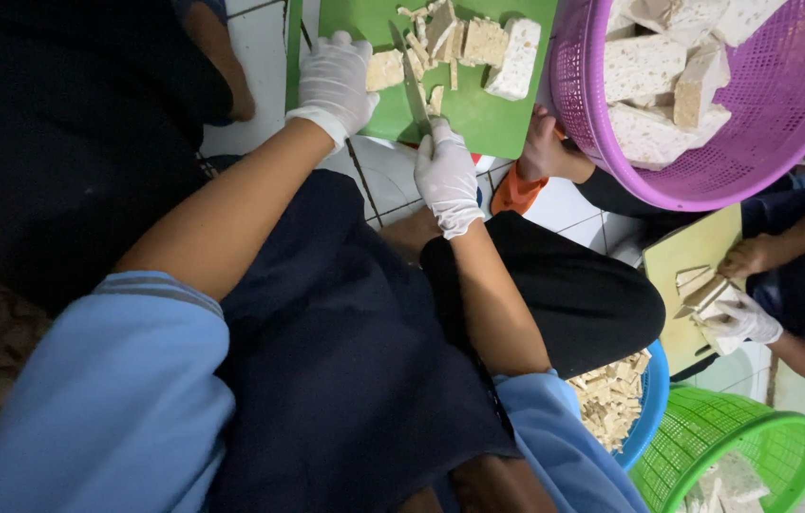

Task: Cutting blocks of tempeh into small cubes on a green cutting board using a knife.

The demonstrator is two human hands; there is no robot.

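Seen from above, a person sits on a white tiled floor (265,57) with a dark apron across the lap and light blue sleeves, both hands in white gloves. The right hand (446,176) is closed around the handle of a knife (412,81), whose blade lies across a green cutting board (478,114) at the top of the view. The left hand (336,81) rests on the board's left edge, fingers curled and together, touching a pale tempeh slab (385,69) just beside the blade.

The tempeh is cream-coloured with a speckled, grainy cut face and a whiter rind. Several thick blocks (502,52) and thin strips sit in a loose pile on the far part of the board, to the right of the blade.

To cut well here, it seems best to keep the left fingertips tucked back from the blade, hold the slab flat and steady, and press the knife straight down so the strips come out even.

At upper right, a purple mesh basket (754,123) holds big uncut blocks. A blue bowl (644,418) by the right knee holds small cut pieces, with a green basket (763,446) beside it. Another person's gloved hand (742,321) works at a second board (692,261) on the right
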